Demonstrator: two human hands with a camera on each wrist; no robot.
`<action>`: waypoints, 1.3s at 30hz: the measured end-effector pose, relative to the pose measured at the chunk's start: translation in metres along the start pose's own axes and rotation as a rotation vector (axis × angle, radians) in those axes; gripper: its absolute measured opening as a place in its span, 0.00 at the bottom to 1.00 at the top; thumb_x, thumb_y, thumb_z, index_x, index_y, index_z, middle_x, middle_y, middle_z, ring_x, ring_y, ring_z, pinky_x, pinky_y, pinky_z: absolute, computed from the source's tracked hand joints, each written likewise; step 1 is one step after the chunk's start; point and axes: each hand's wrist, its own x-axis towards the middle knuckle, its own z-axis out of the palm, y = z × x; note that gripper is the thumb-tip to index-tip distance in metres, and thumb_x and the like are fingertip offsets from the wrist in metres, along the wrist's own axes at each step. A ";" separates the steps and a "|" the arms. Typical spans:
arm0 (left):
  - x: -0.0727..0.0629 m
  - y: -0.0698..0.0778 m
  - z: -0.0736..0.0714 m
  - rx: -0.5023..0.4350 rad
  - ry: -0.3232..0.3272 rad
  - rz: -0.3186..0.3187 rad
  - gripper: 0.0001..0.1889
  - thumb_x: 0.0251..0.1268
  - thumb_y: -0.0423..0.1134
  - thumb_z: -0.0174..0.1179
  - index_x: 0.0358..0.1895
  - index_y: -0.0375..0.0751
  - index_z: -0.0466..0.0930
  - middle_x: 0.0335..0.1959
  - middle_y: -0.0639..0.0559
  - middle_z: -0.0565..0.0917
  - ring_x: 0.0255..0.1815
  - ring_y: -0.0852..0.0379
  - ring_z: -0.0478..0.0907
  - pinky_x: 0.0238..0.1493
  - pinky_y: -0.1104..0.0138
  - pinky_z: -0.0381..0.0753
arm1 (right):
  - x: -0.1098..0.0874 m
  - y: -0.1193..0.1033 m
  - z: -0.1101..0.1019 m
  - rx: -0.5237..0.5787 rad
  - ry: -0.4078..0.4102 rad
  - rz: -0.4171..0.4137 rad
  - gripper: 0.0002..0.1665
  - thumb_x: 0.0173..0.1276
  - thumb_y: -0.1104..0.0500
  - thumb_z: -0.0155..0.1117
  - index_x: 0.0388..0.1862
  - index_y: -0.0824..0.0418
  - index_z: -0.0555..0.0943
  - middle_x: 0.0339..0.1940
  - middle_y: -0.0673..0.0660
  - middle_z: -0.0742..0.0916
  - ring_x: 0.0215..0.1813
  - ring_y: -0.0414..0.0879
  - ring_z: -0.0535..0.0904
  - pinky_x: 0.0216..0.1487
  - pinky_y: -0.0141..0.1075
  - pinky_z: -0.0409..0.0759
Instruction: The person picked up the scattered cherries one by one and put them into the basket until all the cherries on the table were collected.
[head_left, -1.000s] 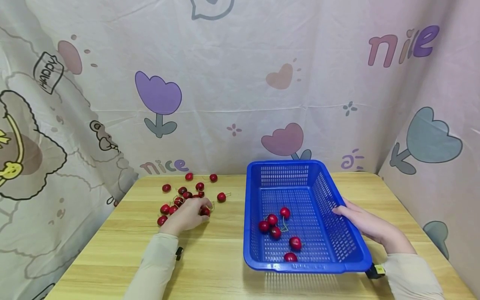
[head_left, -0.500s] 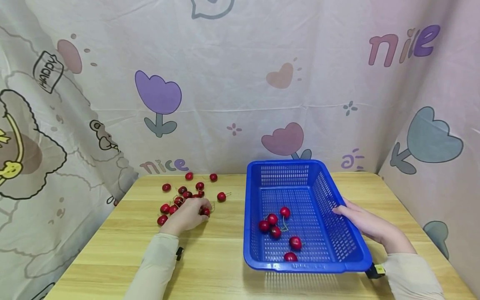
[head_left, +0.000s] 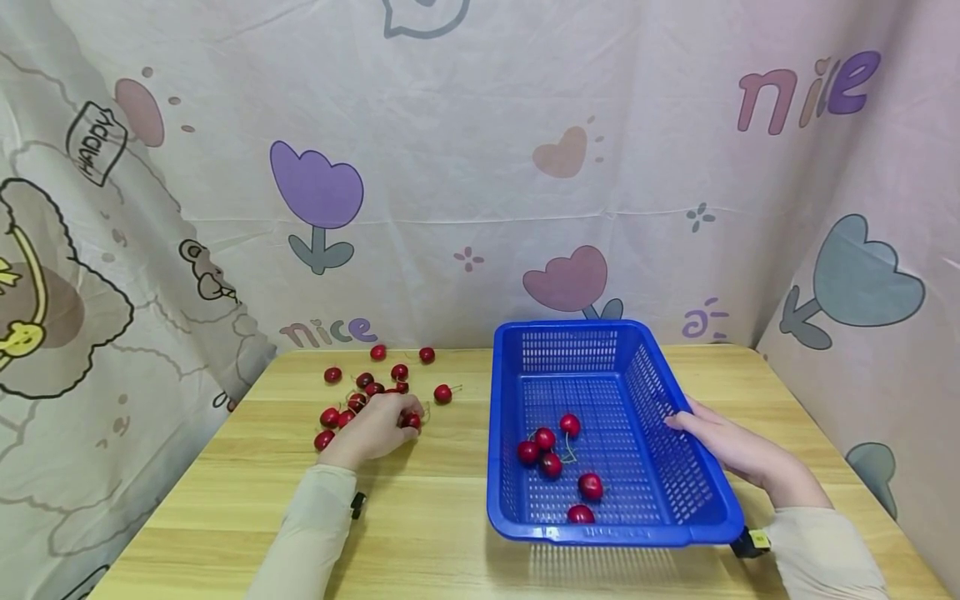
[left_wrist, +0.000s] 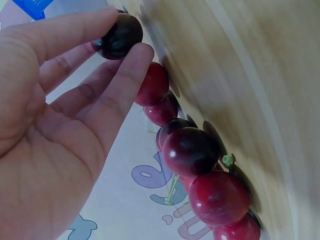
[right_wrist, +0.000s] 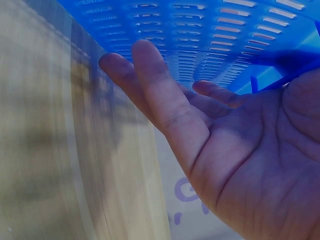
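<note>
My left hand (head_left: 375, 429) is at the right edge of a group of loose cherries (head_left: 330, 417) on the table. Between thumb and fingertips it pinches a dark red cherry (left_wrist: 120, 37), seen best in the left wrist view. Other cherries (left_wrist: 219, 198) lie in a row beside that hand, some with green stems. A blue plastic basket (head_left: 615, 533) with slotted walls stands to the right, tilted towards me, with several cherries (head_left: 551, 465) inside. My right hand (head_left: 738, 442) holds its right side, thumb over the rim. In the right wrist view the fingers (right_wrist: 170, 107) reach beneath the slotted blue plastic.
The wooden table (head_left: 442, 517) ends at a patterned cloth backdrop (head_left: 450, 167) behind and on both sides. One cherry (head_left: 443, 393) lies apart, between the group and the basket. A few others lie near the back edge.
</note>
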 end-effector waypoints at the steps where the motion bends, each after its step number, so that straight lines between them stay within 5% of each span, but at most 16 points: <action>1: 0.000 0.000 -0.001 -0.002 0.000 0.001 0.08 0.67 0.29 0.71 0.46 0.42 0.88 0.36 0.53 0.85 0.37 0.56 0.76 0.43 0.60 0.79 | 0.000 0.000 0.000 0.000 0.000 0.001 0.50 0.88 0.46 0.46 0.90 0.56 0.29 0.76 0.84 0.67 0.58 0.59 0.88 0.55 0.57 0.91; 24: 0.000 0.008 -0.015 -0.004 0.026 0.034 0.10 0.69 0.30 0.71 0.50 0.41 0.88 0.41 0.53 0.88 0.42 0.54 0.80 0.49 0.57 0.83 | -0.001 -0.001 0.001 -0.012 0.009 0.002 0.50 0.88 0.46 0.46 0.90 0.57 0.29 0.76 0.83 0.67 0.59 0.59 0.87 0.57 0.57 0.90; 39: 0.004 0.033 -0.036 0.033 0.070 0.071 0.10 0.70 0.31 0.71 0.52 0.42 0.88 0.44 0.49 0.88 0.42 0.54 0.81 0.51 0.55 0.86 | 0.000 0.001 0.000 -0.012 0.004 -0.008 0.50 0.88 0.47 0.46 0.90 0.56 0.29 0.76 0.84 0.66 0.59 0.59 0.87 0.55 0.57 0.91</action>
